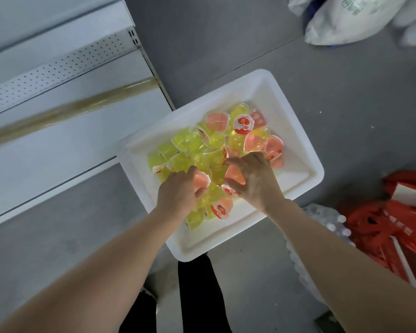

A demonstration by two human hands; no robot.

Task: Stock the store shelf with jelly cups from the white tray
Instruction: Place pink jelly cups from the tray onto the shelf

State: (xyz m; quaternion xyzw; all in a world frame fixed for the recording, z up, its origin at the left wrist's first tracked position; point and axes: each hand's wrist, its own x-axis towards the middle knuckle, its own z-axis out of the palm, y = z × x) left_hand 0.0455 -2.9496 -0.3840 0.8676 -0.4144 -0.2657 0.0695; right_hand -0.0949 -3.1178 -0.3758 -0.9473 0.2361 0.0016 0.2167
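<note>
A white tray (296, 138) lies on the grey floor and holds several yellow-green and pink jelly cups (195, 143). Both my hands reach into the pile near its front. My left hand (178, 193) is closed around a pink jelly cup (201, 180). My right hand (255, 179) grips another pink jelly cup (234, 175) between thumb and fingers. The white store shelf (58, 131) stands to the left of the tray, its boards bare.
Red plastic bags (394, 227) lie at the right. A pack of clear bottles (322, 227) sits under my right forearm. White sacks (346, 18) rest at the top right. My dark trouser legs (197, 296) stand just below the tray.
</note>
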